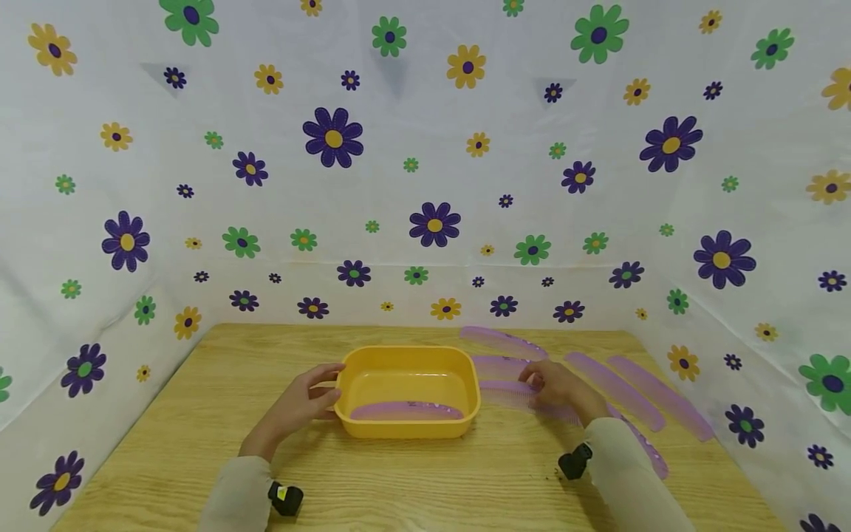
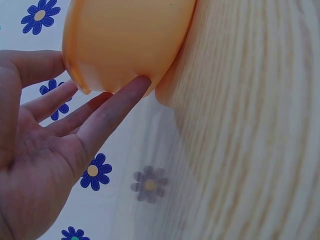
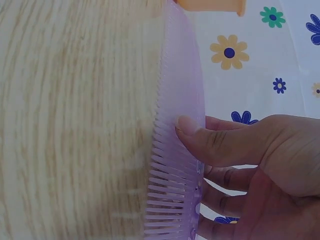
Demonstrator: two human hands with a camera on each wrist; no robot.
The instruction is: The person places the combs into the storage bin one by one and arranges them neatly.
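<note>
My right hand (image 1: 557, 386) pinches a curved purple plastic comb (image 3: 182, 85) beside the oblong yellow plastic tub (image 1: 405, 429), which my left hand (image 1: 295, 405) touches with straight fingers. Grasping seems the step; next needs gentle lift

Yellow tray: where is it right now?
In the head view, the yellow tray stands near the middle of the table, the left grip touching its left end, one purple comb inside and more purple combs to its right.

Yellow tub (image 1: 405, 429), 1 purple comb (image 1: 405, 411) inside; purple combs (image 1: 618, 391) at right; tan wood-grain table (image 1: 412, 488); far white cloth (image 1: 432, 111) flowered purple, green and yellow.
</note>
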